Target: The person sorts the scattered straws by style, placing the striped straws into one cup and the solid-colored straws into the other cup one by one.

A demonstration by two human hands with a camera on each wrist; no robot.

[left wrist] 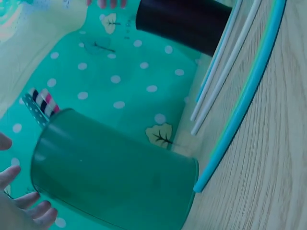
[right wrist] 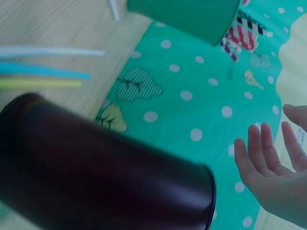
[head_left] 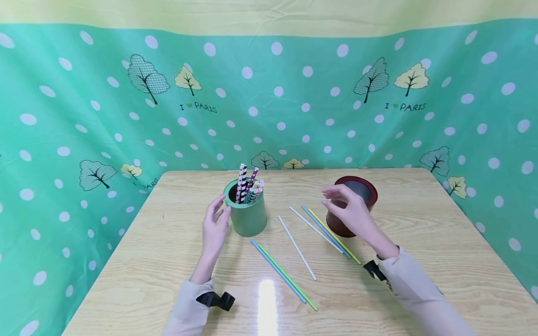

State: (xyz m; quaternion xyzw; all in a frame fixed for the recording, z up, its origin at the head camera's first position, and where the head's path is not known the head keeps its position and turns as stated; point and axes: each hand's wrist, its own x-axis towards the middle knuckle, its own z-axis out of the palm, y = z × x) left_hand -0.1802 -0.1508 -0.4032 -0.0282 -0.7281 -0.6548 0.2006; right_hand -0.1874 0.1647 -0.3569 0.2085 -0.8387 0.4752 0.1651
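Six plain drinking straws lie loose on one wood-grain table (head_left: 441, 233): nearest, a blue straw (head_left: 279, 271) and a green straw (head_left: 288, 277) side by side; then one white straw (head_left: 297, 248) alone; beyond, a second white straw (head_left: 316, 230), a second blue straw (head_left: 325, 231) and a yellow straw (head_left: 335, 237) close together. Two bare hands come next. The left hand (head_left: 215, 228), fingers loosely curved and apart, is at the rim of the green holder (head_left: 249, 221); contact cannot be told. The right hand (head_left: 352, 212), thumb and fingers spread, is near the dark red holder (head_left: 337, 226). Both cylindrical holders stand upright; the green one contains several patterned straws (head_left: 242, 183), too bunched to count. Behind hangs one polka-dot cloth (head_left: 269, 116), ten printed trees showing.
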